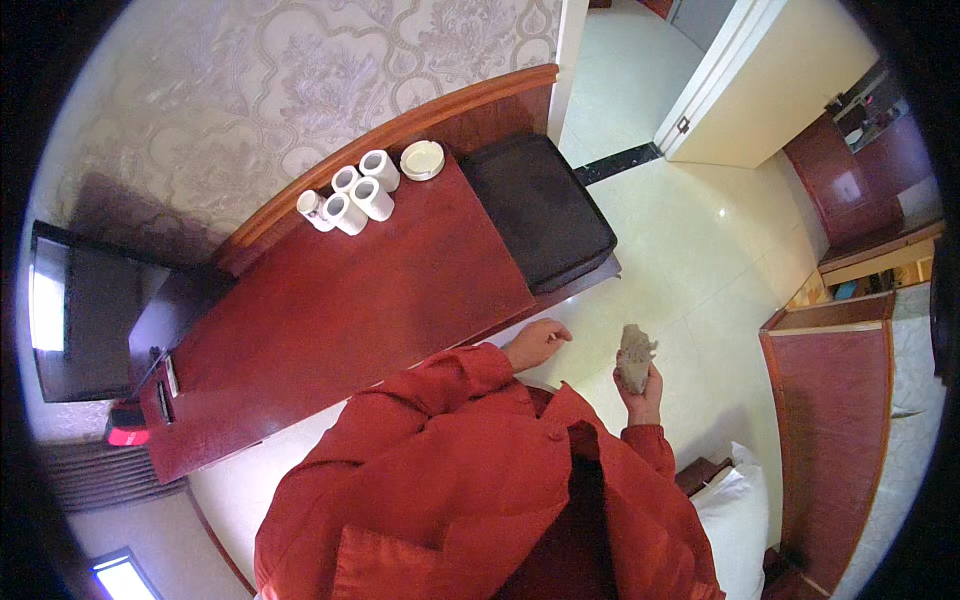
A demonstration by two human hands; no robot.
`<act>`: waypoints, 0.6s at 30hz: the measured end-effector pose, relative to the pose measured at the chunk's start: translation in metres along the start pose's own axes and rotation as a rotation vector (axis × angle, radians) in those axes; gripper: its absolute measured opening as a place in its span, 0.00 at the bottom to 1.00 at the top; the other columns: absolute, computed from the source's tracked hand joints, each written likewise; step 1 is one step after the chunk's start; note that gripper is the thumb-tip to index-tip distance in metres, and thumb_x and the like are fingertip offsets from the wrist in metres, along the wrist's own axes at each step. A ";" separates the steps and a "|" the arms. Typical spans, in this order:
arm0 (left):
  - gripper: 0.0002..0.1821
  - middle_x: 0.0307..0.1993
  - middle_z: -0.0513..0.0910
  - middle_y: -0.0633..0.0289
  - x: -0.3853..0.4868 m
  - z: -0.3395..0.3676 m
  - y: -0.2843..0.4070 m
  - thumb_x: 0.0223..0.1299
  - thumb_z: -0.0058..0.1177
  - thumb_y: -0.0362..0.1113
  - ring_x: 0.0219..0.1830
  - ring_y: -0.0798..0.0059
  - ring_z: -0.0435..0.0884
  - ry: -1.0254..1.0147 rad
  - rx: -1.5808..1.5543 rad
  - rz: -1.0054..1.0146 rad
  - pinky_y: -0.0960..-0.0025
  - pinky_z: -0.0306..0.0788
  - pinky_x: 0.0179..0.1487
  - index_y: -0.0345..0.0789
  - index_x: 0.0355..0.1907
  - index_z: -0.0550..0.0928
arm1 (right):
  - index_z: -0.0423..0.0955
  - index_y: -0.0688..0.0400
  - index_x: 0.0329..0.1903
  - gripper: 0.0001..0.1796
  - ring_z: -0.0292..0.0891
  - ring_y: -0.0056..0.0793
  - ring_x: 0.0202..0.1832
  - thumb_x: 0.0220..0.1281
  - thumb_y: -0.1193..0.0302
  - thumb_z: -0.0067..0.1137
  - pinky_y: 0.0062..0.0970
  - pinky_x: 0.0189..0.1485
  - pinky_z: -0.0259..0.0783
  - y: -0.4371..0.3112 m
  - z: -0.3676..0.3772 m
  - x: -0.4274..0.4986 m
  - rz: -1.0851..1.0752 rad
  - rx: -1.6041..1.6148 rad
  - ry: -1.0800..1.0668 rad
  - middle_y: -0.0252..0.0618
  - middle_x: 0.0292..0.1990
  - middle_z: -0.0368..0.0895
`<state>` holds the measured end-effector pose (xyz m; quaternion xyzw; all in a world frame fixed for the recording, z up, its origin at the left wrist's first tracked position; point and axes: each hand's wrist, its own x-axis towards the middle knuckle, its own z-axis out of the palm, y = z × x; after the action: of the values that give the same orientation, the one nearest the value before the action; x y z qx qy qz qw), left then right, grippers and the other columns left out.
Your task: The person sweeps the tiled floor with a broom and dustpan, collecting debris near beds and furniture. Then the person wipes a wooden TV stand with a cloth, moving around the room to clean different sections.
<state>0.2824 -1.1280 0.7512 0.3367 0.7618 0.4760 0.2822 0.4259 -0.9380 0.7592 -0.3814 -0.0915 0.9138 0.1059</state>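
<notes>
My right hand (642, 390) grips a crumpled grey-beige cloth (636, 358), held up over the pale tiled floor. Nothing shows in my left hand (536, 345), whose fingers are loosely curled beside the front edge of the reddish wooden desk (360, 300). Several white toilet paper rolls (372, 198) stand on the desk by the wall, close to a patterned cup (315, 210) and a cream ashtray (422, 160). Both of my forearms are in red sleeves.
A black padded bench (536, 210) adjoins the desk's end. A television (90, 315) stands at the far left. An open door (765, 90) is at the upper right, a low wooden partition (832, 435) at the right, and a white pillow (735, 517) at the lower right.
</notes>
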 end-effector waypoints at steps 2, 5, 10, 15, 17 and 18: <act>0.08 0.30 0.74 0.58 0.012 0.005 0.001 0.46 0.44 0.31 0.33 0.69 0.73 -0.024 -0.044 0.046 0.72 0.67 0.37 0.34 0.31 0.75 | 0.64 0.61 0.44 0.16 0.70 0.36 0.36 0.55 0.68 0.33 0.32 0.34 0.69 -0.005 0.002 0.002 -0.013 0.073 -0.056 0.43 0.37 0.71; 0.08 0.29 0.75 0.58 0.031 0.017 0.002 0.46 0.45 0.32 0.32 0.69 0.73 -0.106 0.017 0.065 0.71 0.67 0.36 0.34 0.31 0.76 | 0.64 0.61 0.44 0.16 0.69 0.36 0.37 0.55 0.69 0.33 0.32 0.35 0.69 -0.009 0.001 0.006 -0.032 0.137 -0.031 0.43 0.39 0.70; 0.09 0.28 0.76 0.58 0.068 0.042 0.015 0.46 0.46 0.34 0.29 0.69 0.74 -0.279 -0.041 0.005 0.70 0.68 0.35 0.34 0.30 0.76 | 0.65 0.60 0.42 0.15 0.69 0.36 0.37 0.54 0.68 0.34 0.32 0.35 0.68 -0.032 -0.013 0.017 -0.033 0.172 0.023 0.43 0.38 0.71; 0.10 0.27 0.77 0.58 0.122 0.082 0.031 0.46 0.47 0.36 0.30 0.71 0.75 -0.311 -0.039 0.003 0.72 0.68 0.35 0.34 0.31 0.76 | 0.66 0.59 0.42 0.15 0.69 0.35 0.37 0.54 0.68 0.35 0.32 0.35 0.68 -0.089 -0.033 0.038 -0.059 0.149 0.049 0.42 0.37 0.72; 0.10 0.27 0.77 0.59 0.149 0.105 0.041 0.47 0.47 0.36 0.30 0.71 0.75 -0.326 -0.031 -0.003 0.71 0.68 0.35 0.34 0.31 0.76 | 0.65 0.59 0.42 0.15 0.70 0.35 0.36 0.54 0.68 0.35 0.33 0.35 0.68 -0.123 -0.040 0.049 -0.069 0.105 0.047 0.43 0.36 0.72; 0.10 0.28 0.77 0.59 0.165 0.117 0.049 0.47 0.47 0.36 0.30 0.71 0.75 -0.330 -0.043 -0.016 0.71 0.68 0.35 0.34 0.31 0.76 | 0.65 0.59 0.42 0.15 0.70 0.35 0.35 0.54 0.68 0.35 0.33 0.35 0.69 -0.142 -0.041 0.054 -0.051 0.120 -0.037 0.43 0.36 0.72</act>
<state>0.2807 -0.9212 0.7325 0.3982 0.6972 0.4284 0.4144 0.4355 -0.7837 0.7295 -0.3550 -0.0480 0.9215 0.1504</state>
